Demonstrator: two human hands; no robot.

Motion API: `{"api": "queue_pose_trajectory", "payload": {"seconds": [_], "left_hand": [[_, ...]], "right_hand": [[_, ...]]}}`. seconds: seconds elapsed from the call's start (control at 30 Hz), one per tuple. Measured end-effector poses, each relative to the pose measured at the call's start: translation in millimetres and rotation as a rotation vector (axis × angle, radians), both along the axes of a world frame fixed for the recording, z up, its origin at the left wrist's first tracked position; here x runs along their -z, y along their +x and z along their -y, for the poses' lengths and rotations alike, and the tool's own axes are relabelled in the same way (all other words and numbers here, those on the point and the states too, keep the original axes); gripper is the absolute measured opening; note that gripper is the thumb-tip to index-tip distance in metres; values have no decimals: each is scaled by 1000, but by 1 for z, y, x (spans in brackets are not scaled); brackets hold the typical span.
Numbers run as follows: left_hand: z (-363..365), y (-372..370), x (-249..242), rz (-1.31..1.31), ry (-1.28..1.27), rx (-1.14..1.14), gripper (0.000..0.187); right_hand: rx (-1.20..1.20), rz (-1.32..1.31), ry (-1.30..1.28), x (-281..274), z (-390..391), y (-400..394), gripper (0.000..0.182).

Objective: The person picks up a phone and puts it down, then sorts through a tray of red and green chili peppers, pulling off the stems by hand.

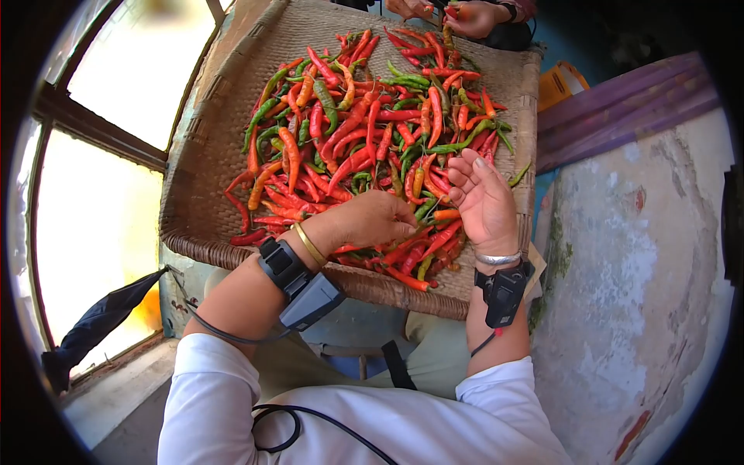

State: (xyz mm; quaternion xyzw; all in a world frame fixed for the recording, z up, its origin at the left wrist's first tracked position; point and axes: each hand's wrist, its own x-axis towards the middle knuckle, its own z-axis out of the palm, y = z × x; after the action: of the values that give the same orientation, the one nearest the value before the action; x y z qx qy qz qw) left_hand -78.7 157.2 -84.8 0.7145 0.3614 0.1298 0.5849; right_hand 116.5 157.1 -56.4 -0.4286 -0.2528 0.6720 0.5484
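A heap of red, orange and green chili peppers (353, 143) lies in a shallow woven basket (205, 167). My left hand (376, 218) is over the near part of the heap, palm down, its fingers bent and pressed together. Whatever they may pinch is hidden. To its right, my right hand (487, 203) is turned palm inward by the heap's right side. Its fingers are loosely curved and apart from the thumb, and no pepper shows in it. The two hands are a short gap apart, with peppers below that gap.
Across the basket, another person's hands (474, 17) hold a pepper at the far rim. Bright windows (108, 225) and a folded dark umbrella (105, 325) are on the left. A worn wall (628, 271) and purple cloth (620, 108) border the right. The near basket rim is above my lap.
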Motion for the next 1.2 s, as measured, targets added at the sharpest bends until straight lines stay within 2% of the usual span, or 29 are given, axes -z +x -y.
{"api": "queue_pose_trajectory", "payload": {"seconds": [0.03,0.13,0.27,0.37,0.43,0.47,0.53,0.57,0.63,0.67,0.83,0.9,0.93,1.0,1.07,1.1,1.17,1.2], "left_hand": [[5,4,2,-93,150,190,23],[13,8,2,-187,250,314,24],[14,14,14,-264,293,359,26],[14,17,15,-277,194,400,26],[11,16,7,-235,341,254,23],[9,15,3,-237,350,260,23],[6,11,-3,-50,117,-35,16],[6,11,-8,-53,123,-31,16],[6,11,-15,98,-47,-323,11],[6,10,-11,118,-84,-380,8],[17,8,-18,144,71,-383,9],[21,7,-15,323,78,-266,10],[23,4,-22,228,42,-200,12],[23,-1,-20,260,2,-178,13],[23,-6,-23,314,-144,-188,18],[23,-9,-29,308,-135,-186,18],[20,-14,-41,166,-246,-167,24],[19,-16,-37,183,-246,-150,26]], "right_hand": [[27,-24,-15,1,0,3,24],[26,-31,-35,1,4,2,22],[-14,-24,-41,-2,7,-4,20],[-31,-16,-34,-3,7,-5,19],[-37,0,-50,-5,10,-3,19],[-44,13,-41,-6,11,-1,19],[-25,50,-35,-9,14,-1,20],[-14,90,-38,-9,16,-1,21],[-45,128,-34,-9,19,2,21],[-80,169,-37,-9,20,2,22],[-112,197,-84,-12,31,-11,20],[-122,241,-89,-12,34,-15,18],[-179,297,-54,-11,35,-14,16],[-213,381,-37,-15,37,-17,14],[-193,344,-37,-10,37,-15,13],[-173,316,-47,-8,37,-14,13],[-185,323,-36,-13,38,-15,14],[-234,330,-49,-13,38,-13,15]]}}
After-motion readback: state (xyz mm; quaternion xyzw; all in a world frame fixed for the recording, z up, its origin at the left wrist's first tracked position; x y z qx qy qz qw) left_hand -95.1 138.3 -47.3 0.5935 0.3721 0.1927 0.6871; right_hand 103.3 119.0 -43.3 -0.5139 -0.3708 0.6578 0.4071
